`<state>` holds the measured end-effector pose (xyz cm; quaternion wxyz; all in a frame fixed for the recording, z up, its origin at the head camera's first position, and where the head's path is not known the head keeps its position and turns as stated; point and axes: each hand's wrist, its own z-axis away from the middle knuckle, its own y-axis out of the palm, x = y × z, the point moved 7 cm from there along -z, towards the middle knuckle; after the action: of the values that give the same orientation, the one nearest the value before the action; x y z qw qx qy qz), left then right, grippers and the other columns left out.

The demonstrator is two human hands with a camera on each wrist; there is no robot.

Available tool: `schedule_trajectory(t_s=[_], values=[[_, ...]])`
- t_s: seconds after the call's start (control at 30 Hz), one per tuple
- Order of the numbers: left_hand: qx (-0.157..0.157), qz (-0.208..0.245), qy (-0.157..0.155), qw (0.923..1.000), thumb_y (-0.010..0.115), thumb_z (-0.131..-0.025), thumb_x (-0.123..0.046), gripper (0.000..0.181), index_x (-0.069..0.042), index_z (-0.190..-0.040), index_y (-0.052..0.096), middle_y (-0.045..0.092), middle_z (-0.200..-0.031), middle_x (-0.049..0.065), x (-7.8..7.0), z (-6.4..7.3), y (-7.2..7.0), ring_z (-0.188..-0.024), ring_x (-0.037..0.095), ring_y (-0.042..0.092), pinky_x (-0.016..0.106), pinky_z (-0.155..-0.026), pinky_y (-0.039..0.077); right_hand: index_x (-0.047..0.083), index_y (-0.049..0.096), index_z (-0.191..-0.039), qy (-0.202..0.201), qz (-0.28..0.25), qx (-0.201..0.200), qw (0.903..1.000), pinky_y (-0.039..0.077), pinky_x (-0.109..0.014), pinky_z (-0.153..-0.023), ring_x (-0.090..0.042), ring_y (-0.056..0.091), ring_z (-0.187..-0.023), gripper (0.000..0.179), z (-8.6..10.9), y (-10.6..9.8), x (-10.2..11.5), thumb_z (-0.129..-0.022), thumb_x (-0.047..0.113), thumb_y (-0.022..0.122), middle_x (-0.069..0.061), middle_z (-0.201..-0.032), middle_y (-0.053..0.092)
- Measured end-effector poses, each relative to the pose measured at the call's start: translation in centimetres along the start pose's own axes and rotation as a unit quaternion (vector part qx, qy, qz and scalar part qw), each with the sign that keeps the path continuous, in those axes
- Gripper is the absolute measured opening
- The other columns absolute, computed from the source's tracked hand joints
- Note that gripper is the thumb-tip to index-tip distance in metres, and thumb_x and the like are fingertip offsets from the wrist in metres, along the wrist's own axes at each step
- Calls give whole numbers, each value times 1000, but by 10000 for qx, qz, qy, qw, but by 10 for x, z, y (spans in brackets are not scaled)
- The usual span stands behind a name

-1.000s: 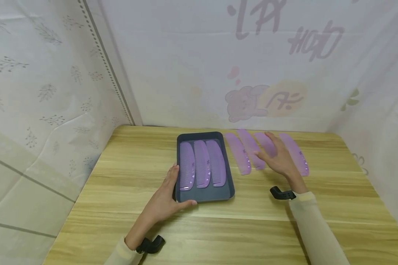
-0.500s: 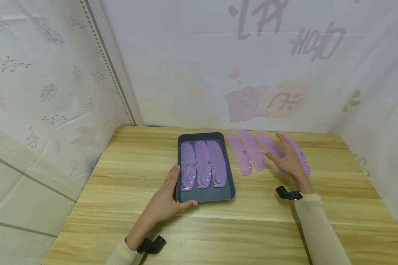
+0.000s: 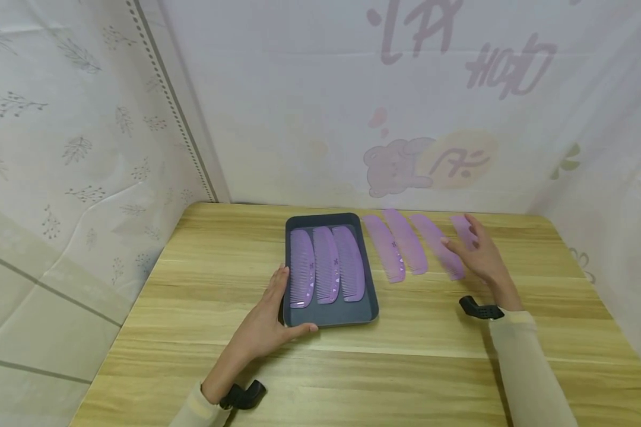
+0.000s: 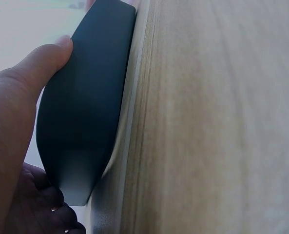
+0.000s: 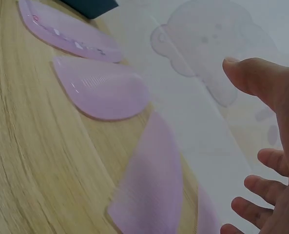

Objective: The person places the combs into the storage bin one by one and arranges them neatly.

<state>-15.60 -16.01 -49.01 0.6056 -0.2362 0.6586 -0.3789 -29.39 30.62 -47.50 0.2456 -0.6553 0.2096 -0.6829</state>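
Note:
A dark grey rectangular tray (image 3: 347,315) holds three purple combs (image 3: 327,264) side by side. My left hand (image 3: 262,325) holds the tray's near left corner, thumb on the near rim and fingers along the left side; the left wrist view shows the thumb on the tray's wall (image 4: 86,97). To the right of the tray, several more purple combs lie slanted in a row, the nearest one (image 3: 384,249) close to its rim. Over the rightmost comb (image 3: 462,231) hovers my right hand (image 3: 483,258), fingers spread and nothing in them, hiding that comb's lower part.
Everything stands on a wood-grain table (image 3: 203,261) backed by a printed cloth (image 3: 294,118). Another patterned cloth hangs at the left (image 3: 85,166). Each wrist wears a black camera mount, such as the right one (image 3: 479,308).
My right hand has moved rightward along the row of combs, from the third comb to the rightmost one, uncovering the third. The left hand and the tray stay put.

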Motion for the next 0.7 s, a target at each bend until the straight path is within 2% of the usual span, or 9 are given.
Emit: schedule_trajectory(t_s=[0.23, 0.47, 0.7], values=[[-5, 32, 3, 10000, 69, -68, -88, 137, -20, -167, 2, 1, -175, 1, 1, 0, 1, -161, 24, 9, 57, -124, 28, 26, -2, -167, 150, -267, 28, 9995, 22, -70, -120, -51, 13, -156, 102, 1, -10, -10, -96, 51, 67, -11, -174, 2], [14, 57, -10, 10000, 72, -70, -83, 136, -20, -167, 2, 1, -175, 1, 1, 0, 1, -161, 25, 10, 58, -124, 29, 22, 1, -167, 450, -534, 47, 9976, 20, -67, -123, -45, 13, -157, 100, 0, -21, -23, -97, 49, 68, -13, -174, 7], [18, 28, 11, 10000, 71, -70, -84, 135, -19, -167, 2, 1, -175, 1, 0, 0, 0, -161, 24, 9, 57, -124, 29, 21, 5, -167, 641, -571, -25, 9963, 25, -69, -120, -49, 20, -153, 99, 2, -32, -31, -96, 52, 67, -16, -173, 12]])
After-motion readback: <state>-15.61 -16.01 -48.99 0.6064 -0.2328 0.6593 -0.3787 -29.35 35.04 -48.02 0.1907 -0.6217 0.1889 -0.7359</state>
